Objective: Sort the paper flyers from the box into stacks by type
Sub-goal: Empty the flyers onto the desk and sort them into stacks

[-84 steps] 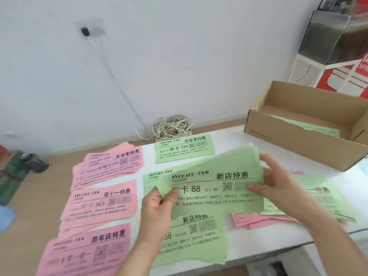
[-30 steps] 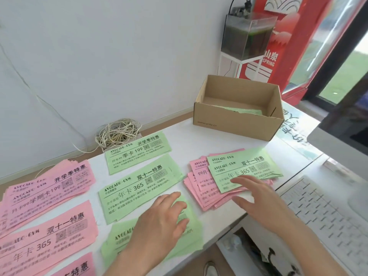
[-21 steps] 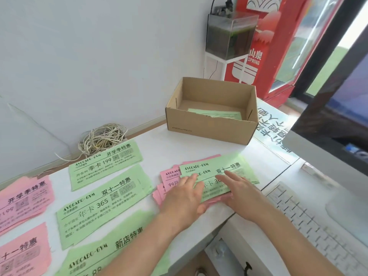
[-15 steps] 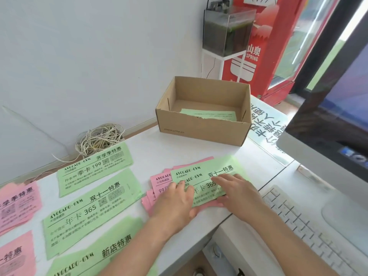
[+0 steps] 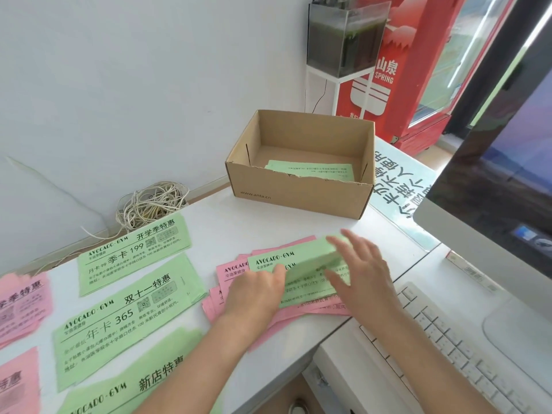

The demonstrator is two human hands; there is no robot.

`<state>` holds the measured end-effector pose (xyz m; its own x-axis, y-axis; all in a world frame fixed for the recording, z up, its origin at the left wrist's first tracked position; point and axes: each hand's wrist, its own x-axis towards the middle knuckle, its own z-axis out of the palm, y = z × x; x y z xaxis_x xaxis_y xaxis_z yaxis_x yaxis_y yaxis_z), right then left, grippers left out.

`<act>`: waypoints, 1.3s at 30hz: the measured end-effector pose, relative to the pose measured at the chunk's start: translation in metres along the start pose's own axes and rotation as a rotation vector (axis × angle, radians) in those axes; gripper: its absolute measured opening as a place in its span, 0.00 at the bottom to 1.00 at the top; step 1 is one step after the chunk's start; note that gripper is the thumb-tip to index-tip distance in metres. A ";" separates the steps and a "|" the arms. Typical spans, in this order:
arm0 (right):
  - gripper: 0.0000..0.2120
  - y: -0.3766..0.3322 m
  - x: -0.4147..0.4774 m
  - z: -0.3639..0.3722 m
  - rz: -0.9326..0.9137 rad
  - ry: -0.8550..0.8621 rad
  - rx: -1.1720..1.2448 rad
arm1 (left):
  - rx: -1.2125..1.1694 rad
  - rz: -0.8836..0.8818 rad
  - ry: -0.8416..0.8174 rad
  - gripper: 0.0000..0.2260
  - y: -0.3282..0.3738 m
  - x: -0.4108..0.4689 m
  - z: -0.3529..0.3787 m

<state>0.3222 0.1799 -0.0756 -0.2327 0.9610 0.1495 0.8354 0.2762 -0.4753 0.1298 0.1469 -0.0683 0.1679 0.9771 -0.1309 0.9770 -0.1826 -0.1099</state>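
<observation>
Right hand (image 5: pixel 364 273) lies flat with its fingers straight and spread on the small stack of pale green paper flyers (image 5: pixel 310 264), gripping nothing. The left hand (image 5: pixel 257 294) sits at the stack's left edge with its thumb on the top sheet; its fingers are hidden, so I cannot tell whether it pinches the paper or only presses it. The top green sheet is blurred, and its far edge seems slightly raised. This green stack rests on a fanned pile of pink paper flyers (image 5: pixel 233 270) near the front edge of the white table (image 5: pixel 254 222). Behind it stands the open brown cardboard box (image 5: pixel 298 198), with more green flyers (image 5: pixel 313 170) on its floor. To the left lie three separate green stacks, marked 199 (image 5: pixel 134 249), 365 (image 5: pixel 125 312) and a third nearest the front edge (image 5: pixel 134 383), and pink stacks (image 5: pixel 21 306) at the far left. A white keyboard (image 5: pixel 463 348) lies to the right on a lower surface.
</observation>
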 end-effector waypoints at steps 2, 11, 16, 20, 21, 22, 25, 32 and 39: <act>0.37 0.010 0.002 -0.011 0.150 -0.038 0.057 | -0.165 -0.107 0.093 0.12 -0.011 0.000 0.007; 0.37 0.020 0.006 -0.023 0.163 -0.338 -0.070 | -0.173 0.048 0.265 0.31 -0.028 -0.008 0.012; 0.31 0.022 0.010 -0.026 0.217 -0.289 0.039 | -0.026 0.070 0.029 0.29 -0.010 -0.003 -0.003; 0.24 0.025 0.015 -0.028 0.348 -0.144 0.349 | 0.018 0.068 0.032 0.30 -0.009 0.000 0.002; 0.22 0.025 0.017 -0.029 0.398 -0.125 0.424 | 0.011 0.075 0.041 0.29 -0.010 0.001 0.004; 0.21 0.026 0.018 -0.029 0.436 -0.110 0.460 | 0.012 0.084 0.048 0.28 -0.010 0.002 0.005; 0.17 0.030 0.023 -0.027 0.486 -0.084 0.481 | 0.000 0.110 0.080 0.25 -0.009 0.000 0.004; 0.13 0.035 0.022 -0.020 0.504 -0.038 0.493 | -0.141 0.100 0.196 0.40 -0.018 -0.002 0.009; 0.16 0.033 0.020 -0.018 0.442 -0.080 0.361 | -0.180 0.006 0.172 0.29 -0.026 -0.005 0.005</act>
<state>0.3544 0.2086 -0.0727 0.0509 0.9804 -0.1902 0.6421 -0.1780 -0.7457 0.1033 0.1463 -0.0695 0.1786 0.9831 0.0405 0.9810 -0.1811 0.0697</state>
